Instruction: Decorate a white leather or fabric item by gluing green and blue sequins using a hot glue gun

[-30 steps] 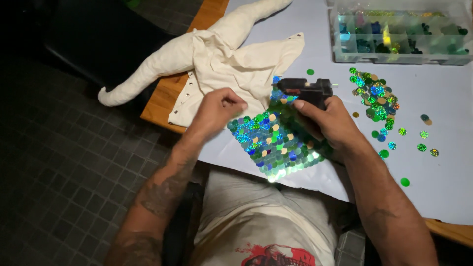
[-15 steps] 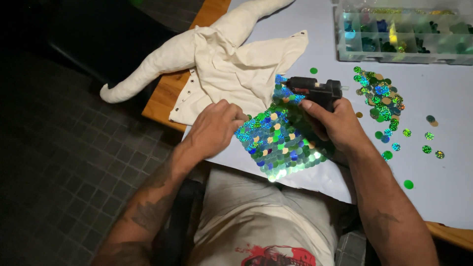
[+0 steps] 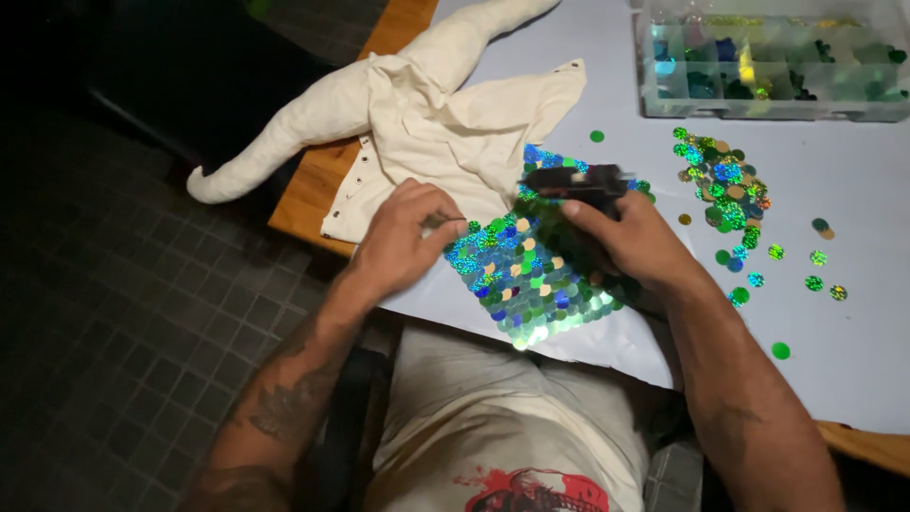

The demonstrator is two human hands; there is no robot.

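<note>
A cream cloth garment (image 3: 417, 123) lies at the table's left edge, part of it covered with shiny green and blue sequin discs (image 3: 536, 284). My right hand (image 3: 630, 237) grips a black glue gun (image 3: 573, 180) with its nozzle pointing left over the sequined patch. My left hand (image 3: 408, 237) rests on the cloth at the patch's left edge, fingertips pinched together; anything between them is too small to see.
A heap of loose green, blue and gold sequins (image 3: 725, 185) lies right of the glue gun, with stray discs scattered beyond. A clear compartment box (image 3: 773, 62) of sequins stands at the back right. White paper (image 3: 853, 313) covers the wooden table (image 3: 303, 194). Dark tiled floor lies left.
My left hand has slid down and left along the patch's edge. The right hand with the glue gun has shifted slightly and stays over the sequined patch.
</note>
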